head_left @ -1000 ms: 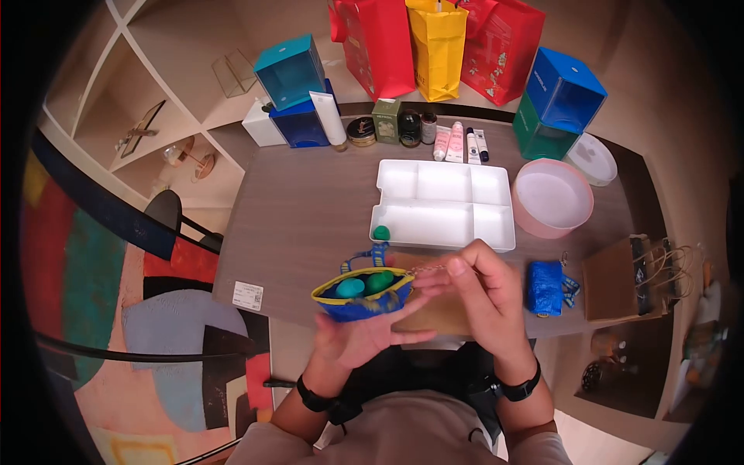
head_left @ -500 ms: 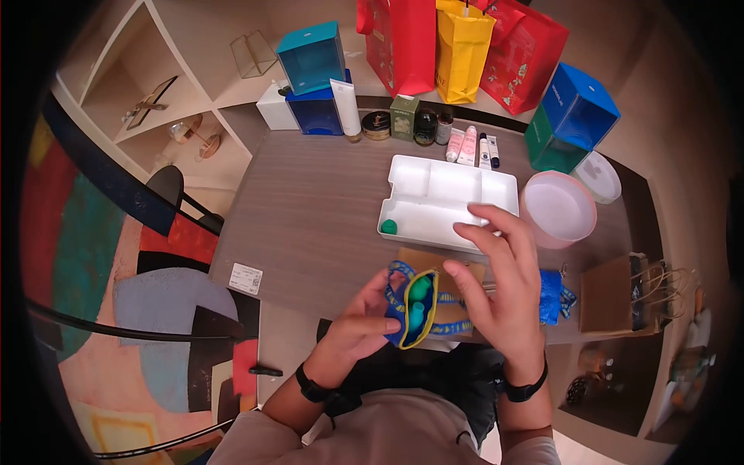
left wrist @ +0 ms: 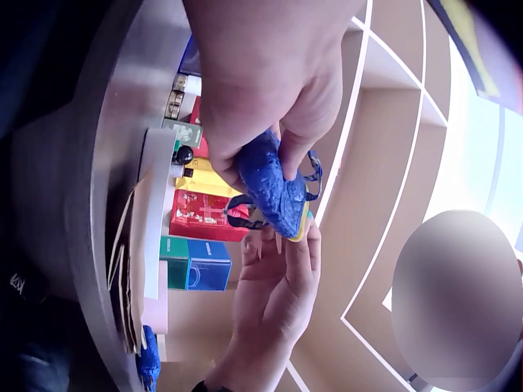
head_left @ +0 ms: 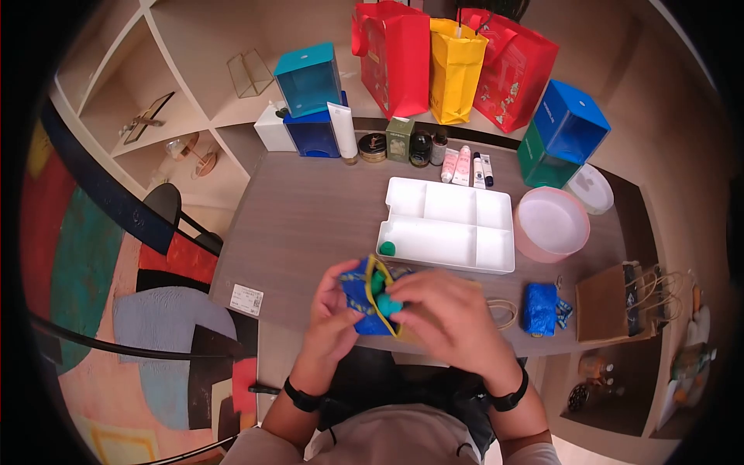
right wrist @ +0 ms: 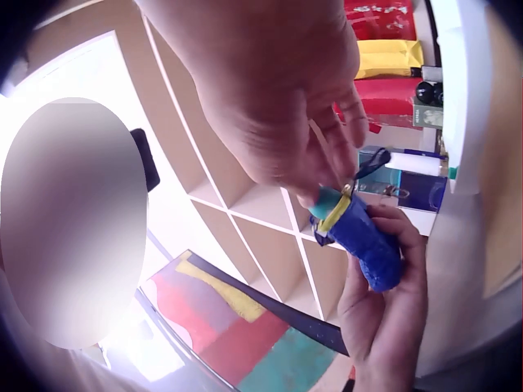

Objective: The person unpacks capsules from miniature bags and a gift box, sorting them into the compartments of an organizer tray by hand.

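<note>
My left hand (head_left: 327, 329) grips a small blue pouch (head_left: 372, 325) with a yellow-edged mouth, held tilted and open toward the right above the table's front edge. At that mouth my right hand (head_left: 461, 318) pinches a small teal rounded piece (head_left: 388, 304) between thumb and fingers. A green piece (head_left: 377, 280) shows inside the pouch beside it. From the right wrist view, the teal piece (right wrist: 326, 202) sticks up out of the pouch (right wrist: 368, 249). Another green rounded piece (head_left: 387, 249) lies in the front left corner of the white divided tray (head_left: 438, 239).
Right of the tray stand a pink round box (head_left: 552, 225) and its white lid (head_left: 592, 190). A second blue pouch (head_left: 540, 310) lies near a brown paper bag (head_left: 608, 306). Tubes and jars (head_left: 372, 147) line the back, with stacked boxes (head_left: 558, 139) and gift bags (head_left: 457, 74) behind.
The left hand has turned the pouch so its mouth faces right. My right hand came away from the pouch's end, opened out over the tray's front, then moved down to the mouth and took hold of the teal piece.
</note>
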Demonstrator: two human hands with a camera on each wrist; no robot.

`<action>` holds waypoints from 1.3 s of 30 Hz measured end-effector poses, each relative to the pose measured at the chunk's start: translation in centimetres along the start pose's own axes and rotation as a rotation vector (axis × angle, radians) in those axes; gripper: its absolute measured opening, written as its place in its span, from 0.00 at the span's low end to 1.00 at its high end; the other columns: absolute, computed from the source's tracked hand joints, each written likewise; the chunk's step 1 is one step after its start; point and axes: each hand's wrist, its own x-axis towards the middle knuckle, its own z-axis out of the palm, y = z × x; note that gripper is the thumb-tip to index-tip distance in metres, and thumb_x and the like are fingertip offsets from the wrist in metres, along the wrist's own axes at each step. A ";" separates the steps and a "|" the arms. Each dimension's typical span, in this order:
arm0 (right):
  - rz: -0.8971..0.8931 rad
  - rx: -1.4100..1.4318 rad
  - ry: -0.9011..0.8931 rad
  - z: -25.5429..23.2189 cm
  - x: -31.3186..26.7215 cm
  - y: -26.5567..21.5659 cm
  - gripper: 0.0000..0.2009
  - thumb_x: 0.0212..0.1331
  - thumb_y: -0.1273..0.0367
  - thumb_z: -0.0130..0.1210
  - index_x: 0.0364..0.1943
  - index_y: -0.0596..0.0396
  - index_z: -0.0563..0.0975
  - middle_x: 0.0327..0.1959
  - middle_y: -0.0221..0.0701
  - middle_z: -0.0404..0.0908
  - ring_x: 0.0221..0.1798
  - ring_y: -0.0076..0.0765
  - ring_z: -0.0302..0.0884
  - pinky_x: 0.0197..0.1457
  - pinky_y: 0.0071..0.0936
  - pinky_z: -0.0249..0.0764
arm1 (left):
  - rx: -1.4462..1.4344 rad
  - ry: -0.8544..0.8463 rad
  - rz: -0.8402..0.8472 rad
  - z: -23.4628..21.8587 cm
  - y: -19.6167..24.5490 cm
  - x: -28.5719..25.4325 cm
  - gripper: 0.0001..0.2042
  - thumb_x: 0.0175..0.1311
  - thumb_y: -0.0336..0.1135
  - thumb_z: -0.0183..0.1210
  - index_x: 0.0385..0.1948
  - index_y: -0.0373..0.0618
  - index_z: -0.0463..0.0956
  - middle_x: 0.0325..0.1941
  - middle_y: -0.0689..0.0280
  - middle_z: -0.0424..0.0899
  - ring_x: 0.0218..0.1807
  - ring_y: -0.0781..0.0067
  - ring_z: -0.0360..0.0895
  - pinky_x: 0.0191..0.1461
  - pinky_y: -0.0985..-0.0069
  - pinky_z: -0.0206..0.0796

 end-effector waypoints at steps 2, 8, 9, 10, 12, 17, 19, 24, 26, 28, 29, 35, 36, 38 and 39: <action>0.111 0.272 0.285 0.0 0.7 1.1 0.09 0.61 0.72 0.66 0.44 0.55 0.81 0.45 0.36 0.86 0.48 0.39 0.85 0.48 0.33 0.79 | -0.025 0.025 0.031 -0.6 1.0 0.9 0.39 0.57 0.21 0.70 0.72 0.41 0.61 0.69 0.58 0.74 0.71 0.60 0.72 0.75 0.60 0.67; 0.351 -0.016 0.199 -0.2 2.9 7.7 0.08 0.61 0.73 0.66 0.41 0.60 0.79 0.37 0.41 0.87 0.36 0.46 0.87 0.40 0.38 0.81 | -0.142 0.125 0.138 -4.5 3.7 7.5 0.32 0.68 0.21 0.60 0.74 0.47 0.60 0.71 0.59 0.73 0.72 0.55 0.73 0.76 0.53 0.65; 0.361 -0.058 0.136 0.2 3.2 8.8 0.08 0.61 0.73 0.66 0.41 0.60 0.79 0.35 0.43 0.87 0.36 0.48 0.87 0.39 0.40 0.81 | -0.109 0.064 0.111 -4.9 3.8 8.6 0.30 0.70 0.22 0.58 0.73 0.50 0.61 0.71 0.59 0.73 0.71 0.54 0.73 0.73 0.49 0.69; 0.357 -0.066 0.136 0.7 3.7 9.9 0.08 0.61 0.73 0.66 0.41 0.60 0.79 0.35 0.43 0.87 0.36 0.48 0.87 0.39 0.40 0.81 | -0.114 0.059 0.116 -4.6 4.0 9.6 0.30 0.70 0.22 0.58 0.73 0.50 0.61 0.71 0.59 0.73 0.71 0.54 0.73 0.73 0.49 0.69; 0.344 -0.119 0.077 1.9 4.7 11.3 0.09 0.61 0.74 0.65 0.42 0.61 0.79 0.34 0.45 0.87 0.37 0.53 0.87 0.41 0.42 0.82 | -0.137 0.008 0.012 -3.5 3.9 11.3 0.29 0.71 0.23 0.58 0.72 0.52 0.62 0.71 0.60 0.73 0.70 0.53 0.75 0.70 0.45 0.71; 0.394 0.068 -0.098 2.7 5.7 11.9 0.10 0.65 0.75 0.63 0.47 0.63 0.80 0.39 0.41 0.89 0.42 0.37 0.91 0.45 0.29 0.84 | -0.232 -0.023 -0.094 -3.7 3.2 13.6 0.31 0.60 0.24 0.50 0.70 0.46 0.63 0.73 0.54 0.71 0.74 0.47 0.70 0.73 0.45 0.67; 0.370 0.084 0.005 2.3 5.8 11.6 0.09 0.65 0.75 0.63 0.46 0.62 0.81 0.39 0.43 0.89 0.42 0.40 0.90 0.44 0.31 0.84 | -0.284 -0.020 -0.127 -4.1 3.1 13.5 0.30 0.61 0.25 0.50 0.70 0.45 0.63 0.72 0.54 0.72 0.73 0.49 0.71 0.73 0.46 0.68; 0.246 0.037 0.240 0.6 7.7 6.9 0.06 0.66 0.76 0.60 0.44 0.59 0.83 0.37 0.39 0.87 0.37 0.34 0.89 0.36 0.29 0.82 | -0.248 -0.059 -0.176 -3.9 2.9 12.6 0.27 0.66 0.29 0.52 0.70 0.43 0.63 0.71 0.55 0.73 0.70 0.54 0.74 0.70 0.53 0.72; 0.122 0.008 0.189 0.8 8.8 5.2 0.07 0.64 0.75 0.62 0.44 0.58 0.83 0.39 0.37 0.85 0.37 0.39 0.88 0.36 0.34 0.82 | -0.112 -0.120 -0.156 -3.7 2.7 12.6 0.28 0.69 0.32 0.51 0.72 0.41 0.62 0.69 0.56 0.75 0.70 0.58 0.74 0.72 0.57 0.69; 0.004 -0.249 0.106 1.7 9.6 4.3 0.10 0.61 0.74 0.64 0.46 0.56 0.83 0.41 0.36 0.84 0.39 0.45 0.86 0.39 0.37 0.82 | -0.095 -0.123 -0.173 -3.3 2.8 12.3 0.28 0.69 0.31 0.51 0.73 0.41 0.61 0.70 0.56 0.74 0.70 0.58 0.74 0.72 0.58 0.68; 0.045 -0.260 0.033 1.8 9.7 4.2 0.12 0.59 0.73 0.65 0.47 0.54 0.82 0.42 0.36 0.82 0.39 0.50 0.84 0.41 0.40 0.82 | -0.107 -0.150 -0.146 -3.5 2.6 12.2 0.28 0.70 0.31 0.51 0.73 0.41 0.60 0.70 0.56 0.73 0.70 0.59 0.74 0.72 0.58 0.68; 0.066 -0.049 0.255 1.2 8.8 6.0 0.09 0.58 0.76 0.66 0.43 0.56 0.84 0.41 0.35 0.85 0.39 0.44 0.85 0.42 0.36 0.81 | -0.090 -0.089 -0.088 -3.2 2.9 12.1 0.25 0.76 0.31 0.52 0.73 0.46 0.59 0.69 0.60 0.74 0.69 0.64 0.75 0.69 0.60 0.73; 0.053 -0.121 0.224 0.4 8.9 6.1 0.07 0.58 0.77 0.67 0.41 0.57 0.85 0.41 0.36 0.86 0.39 0.42 0.84 0.44 0.34 0.80 | -0.090 -0.057 -0.061 -3.3 2.7 12.1 0.25 0.77 0.31 0.52 0.74 0.47 0.59 0.69 0.60 0.73 0.69 0.64 0.75 0.69 0.60 0.73; 0.060 0.003 0.130 0.5 8.8 6.0 0.09 0.56 0.77 0.67 0.42 0.57 0.84 0.43 0.37 0.84 0.41 0.44 0.84 0.46 0.36 0.80 | -0.085 -0.065 -0.079 -3.3 2.4 12.0 0.27 0.76 0.31 0.54 0.74 0.45 0.58 0.70 0.58 0.73 0.69 0.62 0.74 0.71 0.59 0.71; 0.069 0.000 0.136 0.8 8.7 5.7 0.09 0.56 0.77 0.67 0.42 0.57 0.84 0.43 0.37 0.84 0.41 0.44 0.84 0.46 0.36 0.80 | -0.068 -0.088 -0.096 -3.2 2.3 12.1 0.29 0.74 0.32 0.55 0.74 0.43 0.57 0.70 0.56 0.72 0.70 0.60 0.73 0.73 0.59 0.69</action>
